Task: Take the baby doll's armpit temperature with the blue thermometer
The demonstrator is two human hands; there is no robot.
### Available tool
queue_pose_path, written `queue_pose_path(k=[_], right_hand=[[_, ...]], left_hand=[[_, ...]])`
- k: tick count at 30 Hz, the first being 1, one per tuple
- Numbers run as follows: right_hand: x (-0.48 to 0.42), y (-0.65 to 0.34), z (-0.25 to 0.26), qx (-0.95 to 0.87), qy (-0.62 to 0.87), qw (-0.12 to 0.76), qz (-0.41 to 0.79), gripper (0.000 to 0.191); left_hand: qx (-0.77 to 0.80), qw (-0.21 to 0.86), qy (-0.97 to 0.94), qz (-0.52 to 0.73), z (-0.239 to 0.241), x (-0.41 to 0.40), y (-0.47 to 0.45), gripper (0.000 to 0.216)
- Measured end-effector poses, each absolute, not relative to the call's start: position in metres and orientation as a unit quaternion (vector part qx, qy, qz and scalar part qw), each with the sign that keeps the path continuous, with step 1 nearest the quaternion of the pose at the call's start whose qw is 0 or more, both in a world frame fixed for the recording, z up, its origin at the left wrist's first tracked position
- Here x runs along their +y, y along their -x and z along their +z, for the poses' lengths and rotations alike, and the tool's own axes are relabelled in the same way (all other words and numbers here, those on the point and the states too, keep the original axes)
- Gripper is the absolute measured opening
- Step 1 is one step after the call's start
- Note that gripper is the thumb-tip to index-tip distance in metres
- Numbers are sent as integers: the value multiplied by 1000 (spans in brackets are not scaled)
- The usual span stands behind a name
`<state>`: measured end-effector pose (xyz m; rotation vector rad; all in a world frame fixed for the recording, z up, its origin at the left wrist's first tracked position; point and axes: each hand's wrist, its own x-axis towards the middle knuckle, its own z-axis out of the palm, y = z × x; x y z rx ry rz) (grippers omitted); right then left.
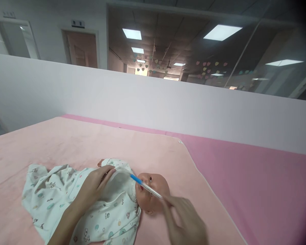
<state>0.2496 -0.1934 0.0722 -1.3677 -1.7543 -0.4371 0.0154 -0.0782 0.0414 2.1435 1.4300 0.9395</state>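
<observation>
A baby doll lies on its back, its brown head [155, 187] towards the right. It wears a white gown [117, 214] printed with small animals and coloured spots. My left hand [94, 185] rests on the gown at the doll's chest, fingers stretched over the cloth. In my right hand [183, 217], smeared a little by motion, is a thin white stick with a blue end [148, 188], pinched at its near end. The stick slants over the doll's face, the blue end pointing towards the chest. Whether it touches the face I cannot tell.
A pale pink blanket [73, 139] lies under the doll, over a darker pink mat [257, 183]. Behind them runs a low white partition [153, 102]. Beyond it are a door [83, 49] and a large window with heart stickers.
</observation>
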Motion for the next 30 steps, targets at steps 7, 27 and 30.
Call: queue_pose_path(k=[7,27,30], right_hand=[[-114,-185,60,-816,547,111,-149,20],[-77,-165,69,-824,559,14,-88,23],[-74,-163,64,-818,569,2,-80,28]], left_hand=[[479,219,-782,332,43,-84,-14,38],[502,16,-849,162,5,10,-33,41],[506,-49,-835,210,10,0,-34,33]])
